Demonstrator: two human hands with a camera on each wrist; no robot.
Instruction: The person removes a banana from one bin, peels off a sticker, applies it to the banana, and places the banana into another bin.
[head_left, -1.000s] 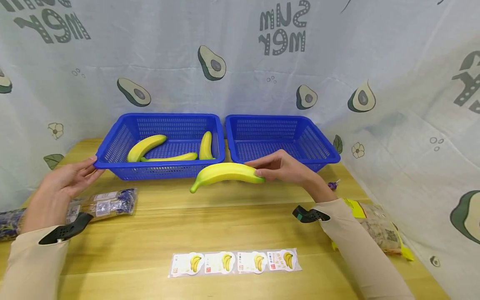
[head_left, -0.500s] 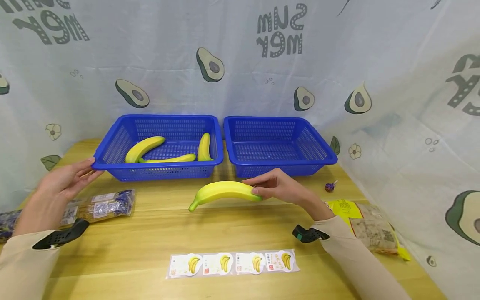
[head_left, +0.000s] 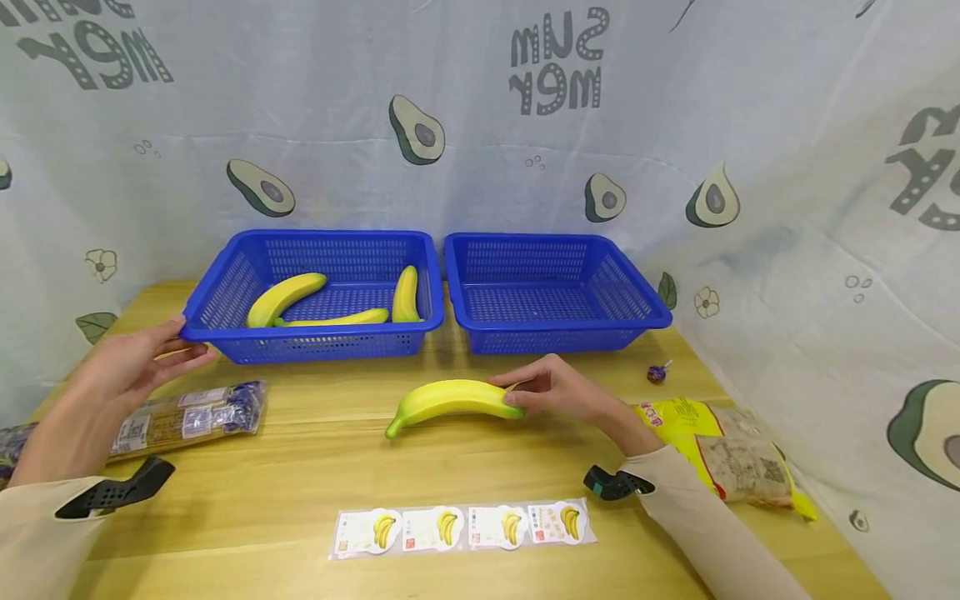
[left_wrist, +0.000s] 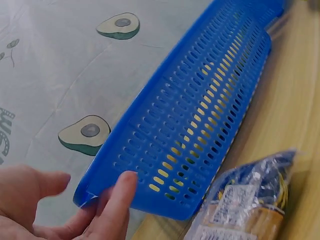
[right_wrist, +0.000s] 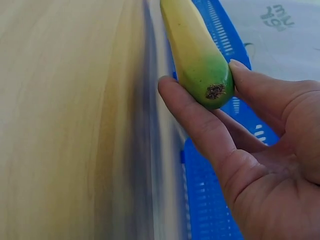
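Observation:
My right hand pinches a yellow banana by its green blunt end, between thumb and fingers. The banana's stem points left, over the wooden table in front of the baskets. In the right wrist view the dark tip of the banana shows between the fingertips. My left hand holds the front left corner of the left blue basket, with thumb and fingers either side of the corner in the left wrist view. Inside that basket lie three bananas, one of them the left banana.
A second blue basket stands to the right. Banana-printed labels lie in a strip near the front. A noodle packet is at left; a yellow bag and a lollipop are at right. A printed curtain hangs behind.
My right hand has drawn the banana away from the baskets, toward the table's front. The left hand stays at the basket corner. The head view has shifted slightly.

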